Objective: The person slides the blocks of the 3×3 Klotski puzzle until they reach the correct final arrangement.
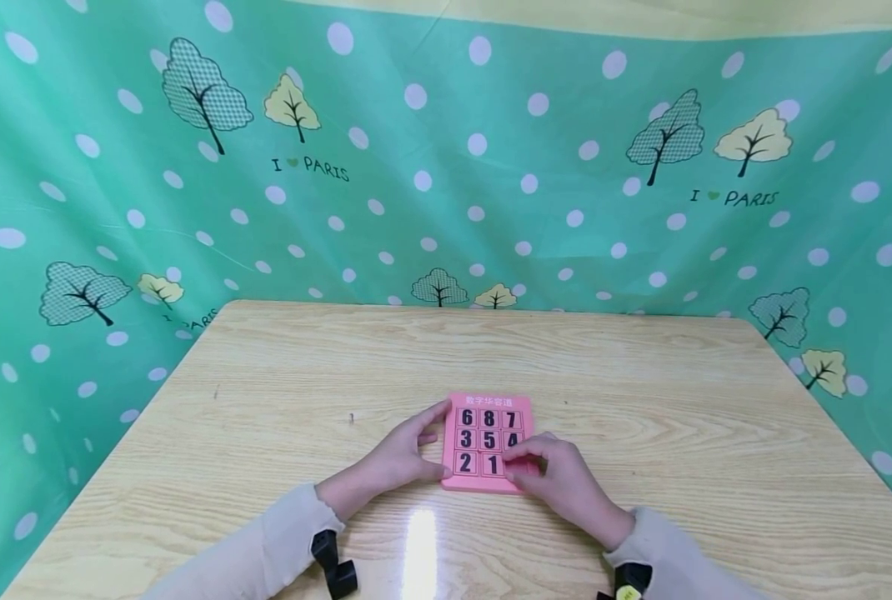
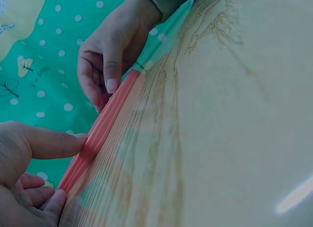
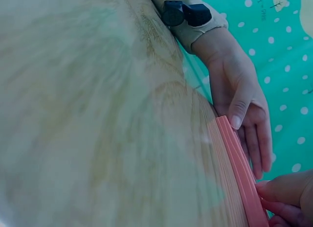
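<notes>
A pink number slide puzzle (image 1: 487,485) lies on the wooden table, its dark digits reading 6 8 7, 3 5 4 and 2 1 in rows. My left hand (image 1: 397,454) holds its left side, the thumb at the lower left corner and the index finger near the upper left one. At the lower right, my right hand (image 1: 562,479) has bent fingers, with thumb and index fingertips close together beside the 1 tile (image 1: 493,464). That hand hides the lower right cell; I cannot tell whether it pinches a tile. In the left wrist view the puzzle (image 2: 105,126) shows edge-on.
The light wooden table (image 1: 303,358) reaches back to a green dotted curtain (image 1: 386,208) with printed trees. A dark wrist camera (image 1: 333,567) sits on the left sleeve and another (image 1: 629,579) on the right sleeve. Light glares off the tabletop in front of the puzzle.
</notes>
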Action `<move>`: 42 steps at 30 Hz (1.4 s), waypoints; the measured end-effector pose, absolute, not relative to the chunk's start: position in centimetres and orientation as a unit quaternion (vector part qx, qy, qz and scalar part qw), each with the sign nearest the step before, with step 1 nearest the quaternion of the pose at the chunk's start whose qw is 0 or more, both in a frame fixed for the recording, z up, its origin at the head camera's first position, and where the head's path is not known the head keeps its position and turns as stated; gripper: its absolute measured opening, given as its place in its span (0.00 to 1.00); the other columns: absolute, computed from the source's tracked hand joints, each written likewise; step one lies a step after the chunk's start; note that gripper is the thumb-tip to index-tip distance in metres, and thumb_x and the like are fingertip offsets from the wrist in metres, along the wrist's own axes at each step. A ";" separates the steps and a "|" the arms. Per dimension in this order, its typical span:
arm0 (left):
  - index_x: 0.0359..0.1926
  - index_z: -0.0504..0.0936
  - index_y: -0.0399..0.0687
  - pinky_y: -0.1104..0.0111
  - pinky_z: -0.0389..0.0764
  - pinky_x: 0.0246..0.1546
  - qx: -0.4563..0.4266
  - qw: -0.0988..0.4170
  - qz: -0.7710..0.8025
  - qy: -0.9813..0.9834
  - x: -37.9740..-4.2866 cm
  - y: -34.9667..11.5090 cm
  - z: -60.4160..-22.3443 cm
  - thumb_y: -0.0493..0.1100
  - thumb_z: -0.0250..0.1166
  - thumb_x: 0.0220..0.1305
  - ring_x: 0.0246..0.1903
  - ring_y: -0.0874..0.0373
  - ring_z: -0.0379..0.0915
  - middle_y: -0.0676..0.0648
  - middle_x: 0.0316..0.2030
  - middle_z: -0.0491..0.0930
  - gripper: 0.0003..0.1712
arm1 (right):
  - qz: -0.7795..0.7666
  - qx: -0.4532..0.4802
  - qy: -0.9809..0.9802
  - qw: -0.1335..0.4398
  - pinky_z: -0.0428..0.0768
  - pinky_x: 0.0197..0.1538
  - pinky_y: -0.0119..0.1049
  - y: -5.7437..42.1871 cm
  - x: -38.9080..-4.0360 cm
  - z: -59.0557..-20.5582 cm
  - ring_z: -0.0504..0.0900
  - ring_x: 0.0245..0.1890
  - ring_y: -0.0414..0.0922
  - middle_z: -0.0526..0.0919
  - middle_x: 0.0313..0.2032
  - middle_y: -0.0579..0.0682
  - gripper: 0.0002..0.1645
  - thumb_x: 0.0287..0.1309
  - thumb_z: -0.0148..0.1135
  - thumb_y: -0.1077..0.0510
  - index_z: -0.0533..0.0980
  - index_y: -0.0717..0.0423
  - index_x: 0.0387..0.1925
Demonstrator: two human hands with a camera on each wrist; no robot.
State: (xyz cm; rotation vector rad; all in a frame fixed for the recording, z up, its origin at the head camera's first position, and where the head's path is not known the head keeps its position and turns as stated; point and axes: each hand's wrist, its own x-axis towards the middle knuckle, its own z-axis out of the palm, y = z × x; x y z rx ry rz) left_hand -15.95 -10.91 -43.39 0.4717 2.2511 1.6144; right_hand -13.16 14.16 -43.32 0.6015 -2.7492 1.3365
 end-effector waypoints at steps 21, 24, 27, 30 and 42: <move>0.72 0.51 0.42 0.53 0.64 0.65 0.165 0.166 0.563 0.793 -16.1 -11.0 -43.6 0.31 0.71 0.41 0.62 0.40 0.61 0.40 0.69 0.56 0.57 | 0.421 0.197 -0.885 0.024 0.79 0.44 0.31 14.0 -13.5 -43.2 0.79 0.40 0.41 0.83 0.36 0.41 0.14 0.42 0.73 0.63 0.83 0.49 0.35; 0.72 0.51 0.41 0.53 0.64 0.65 0.166 0.165 0.564 0.792 -16.1 -11.0 -43.5 0.31 0.71 0.41 0.62 0.40 0.61 0.39 0.69 0.57 0.57 | 0.417 0.188 -0.889 0.026 0.78 0.41 0.30 14.2 -13.9 -43.0 0.77 0.38 0.41 0.83 0.35 0.40 0.13 0.42 0.73 0.62 0.84 0.49 0.34; 0.72 0.51 0.42 0.53 0.63 0.65 0.164 0.167 0.565 0.791 -16.0 -10.9 -43.5 0.31 0.71 0.42 0.62 0.40 0.61 0.39 0.69 0.57 0.57 | 0.418 0.177 -0.891 0.025 0.78 0.39 0.30 14.6 -14.2 -42.9 0.76 0.35 0.40 0.83 0.34 0.41 0.13 0.42 0.73 0.63 0.84 0.50 0.34; 0.72 0.51 0.42 0.53 0.64 0.65 0.164 0.167 0.564 0.792 -16.0 -10.9 -43.5 0.32 0.71 0.42 0.62 0.40 0.61 0.39 0.69 0.57 0.57 | 0.420 0.171 -0.891 0.028 0.79 0.41 0.31 15.0 -14.5 -42.9 0.77 0.36 0.40 0.84 0.34 0.42 0.13 0.42 0.72 0.64 0.83 0.52 0.35; 0.72 0.52 0.43 0.53 0.63 0.65 0.162 0.170 0.572 0.786 -16.1 -10.9 -43.7 0.31 0.71 0.42 0.63 0.41 0.60 0.40 0.69 0.57 0.57 | 0.408 0.157 -0.898 0.041 0.81 0.47 0.39 16.0 -15.7 -43.3 0.79 0.41 0.43 0.84 0.37 0.45 0.15 0.44 0.72 0.64 0.82 0.54 0.38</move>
